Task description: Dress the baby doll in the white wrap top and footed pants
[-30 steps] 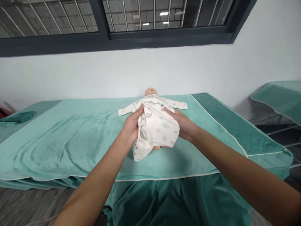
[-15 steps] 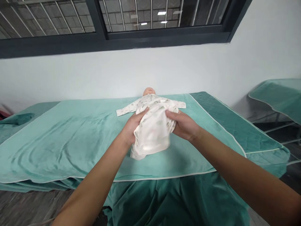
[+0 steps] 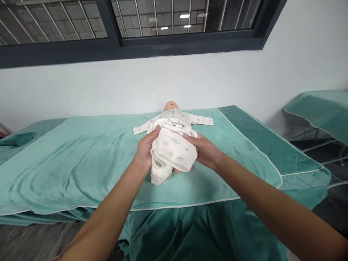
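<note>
A baby doll (image 3: 170,106) lies on its back on a light green towel (image 3: 81,156), head toward the wall, sleeves of its white printed romper (image 3: 174,145) spread to both sides. My left hand (image 3: 144,150) grips the bunched lower part of the romper on its left side. Opposite it, my right hand (image 3: 203,150) has its fingers closed on the same cloth. The fabric is gathered and lifted over the doll's legs, and a bit of a bare foot shows beneath it.
The towel covers a table draped in darker green cloth (image 3: 206,232). A white wall and a barred window (image 3: 163,21) are behind. Another green-covered table (image 3: 320,108) stands at the right. A folded dark green cloth (image 3: 16,139) lies at the far left.
Both hands have pulled the bunched romper fabric nearer to me and tighter together; the cloth is now more gathered over the doll's legs. The doll stays in place.
</note>
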Demonstrator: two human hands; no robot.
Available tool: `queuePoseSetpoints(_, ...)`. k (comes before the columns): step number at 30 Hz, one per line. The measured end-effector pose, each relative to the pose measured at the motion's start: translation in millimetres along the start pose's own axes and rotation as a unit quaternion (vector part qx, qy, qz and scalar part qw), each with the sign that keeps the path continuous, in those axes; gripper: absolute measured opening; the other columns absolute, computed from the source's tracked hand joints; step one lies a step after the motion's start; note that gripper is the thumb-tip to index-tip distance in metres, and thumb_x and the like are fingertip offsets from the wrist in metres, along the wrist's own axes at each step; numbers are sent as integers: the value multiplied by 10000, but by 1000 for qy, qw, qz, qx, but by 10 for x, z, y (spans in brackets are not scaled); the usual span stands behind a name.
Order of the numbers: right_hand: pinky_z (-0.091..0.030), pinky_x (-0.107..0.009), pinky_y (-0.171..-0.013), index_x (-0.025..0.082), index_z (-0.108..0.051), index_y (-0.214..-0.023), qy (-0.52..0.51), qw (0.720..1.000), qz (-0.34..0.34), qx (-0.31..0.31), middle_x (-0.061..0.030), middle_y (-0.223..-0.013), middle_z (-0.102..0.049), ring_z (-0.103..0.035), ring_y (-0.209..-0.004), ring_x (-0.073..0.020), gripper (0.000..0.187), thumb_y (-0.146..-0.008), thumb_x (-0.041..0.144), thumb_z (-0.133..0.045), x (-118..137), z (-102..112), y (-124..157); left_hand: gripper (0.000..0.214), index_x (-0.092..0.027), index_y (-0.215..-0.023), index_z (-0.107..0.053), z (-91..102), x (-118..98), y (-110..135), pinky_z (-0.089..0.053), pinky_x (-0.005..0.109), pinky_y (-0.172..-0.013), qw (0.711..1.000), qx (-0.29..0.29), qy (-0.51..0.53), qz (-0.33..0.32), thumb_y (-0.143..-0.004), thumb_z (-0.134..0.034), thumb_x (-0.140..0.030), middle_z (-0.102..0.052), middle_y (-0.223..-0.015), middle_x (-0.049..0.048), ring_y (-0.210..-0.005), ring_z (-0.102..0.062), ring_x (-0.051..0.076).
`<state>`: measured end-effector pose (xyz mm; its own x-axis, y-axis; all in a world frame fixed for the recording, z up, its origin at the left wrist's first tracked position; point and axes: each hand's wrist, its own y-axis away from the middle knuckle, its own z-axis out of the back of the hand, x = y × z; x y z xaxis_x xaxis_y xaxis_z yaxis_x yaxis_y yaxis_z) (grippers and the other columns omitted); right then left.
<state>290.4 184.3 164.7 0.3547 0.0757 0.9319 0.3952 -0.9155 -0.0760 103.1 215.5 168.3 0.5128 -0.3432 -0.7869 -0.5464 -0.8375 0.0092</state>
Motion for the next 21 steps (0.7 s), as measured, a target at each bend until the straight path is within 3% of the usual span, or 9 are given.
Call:
queuePoseSetpoints(3,-539,-328,-540,168,-709,-1119,10,998,-48,42,-62,-762,-753,-650,-557,-203,451,-855,534,-703,-10,161,16,600,-145,-1325,-641,-4,-9,-6,-562,501,-998,1000,-3,-14,3,-812,-757,-433,-771,-1126,155,-1137,-709,374)
queuePoseSetpoints(8,-578,-288,-687,168,-731,-994,37,995,-68,61,-65,-882,-775,-714,-774,-190,395,-832,528,-740,149,492,-72,615,-113,-1288,-664,-6,-17,-32,-579,453,-966,997,9,-71,1,-733,-850,-300,-774,-1112,163,-1063,-739,346)
queuePoseSetpoints(11,-586,-312,-790,158,-738,-1051,116,974,-119,152,-75,-957,-781,-725,-857,-195,370,-782,395,-828,200,497,-97,578,-100,-1232,-692,-25,18,-72,-611,417,-861,991,22,-121,47,-715,-872,-286,-776,-1093,180,-989,-755,334)
queuePoseSetpoints(13,-577,-338,-864,167,-733,-1117,148,966,-132,168,-84,-1040,-780,-724,-938,-209,411,-757,320,-858,153,426,-69,571,-112,-1200,-707,-16,67,-105,-620,394,-770,985,-2,-155,71,-691,-887,-297,-784,-1058,172,-919,-763,323)
queuePoseSetpoints(15,-562,-346,-905,182,-733,-1141,149,974,-127,112,-86,-1091,-777,-715,-1007,-219,422,-763,324,-855,26,361,-8,561,-123,-1176,-717,18,133,-139,-617,394,-758,978,-36,-186,88,-677,-891,-311,-788,-1055,161,-901,-762,317)
queuePoseSetpoints(18,-545,-373,-935,184,-742,-1129,117,984,-125,-41,-94,-1093,-780,-711,-1038,-245,433,-769,407,-836,-281,349,119,479,-134,-1149,-728,82,247,-190,-591,405,-887,959,-74,-260,88,-725,-840,-328,-777,-1132,145,-1017,-741,314)
queuePoseSetpoints(21,-540,-412,-930,176,-749,-1105,98,975,-131,-153,-100,-1065,-786,-720,-990,-276,476,-714,428,-852,-593,409,250,343,-152,-1113,-744,115,357,-253,-549,378,-962,911,-60,-403,64,-810,-727,-312,-762,-1200,112,-1133,-702,302)
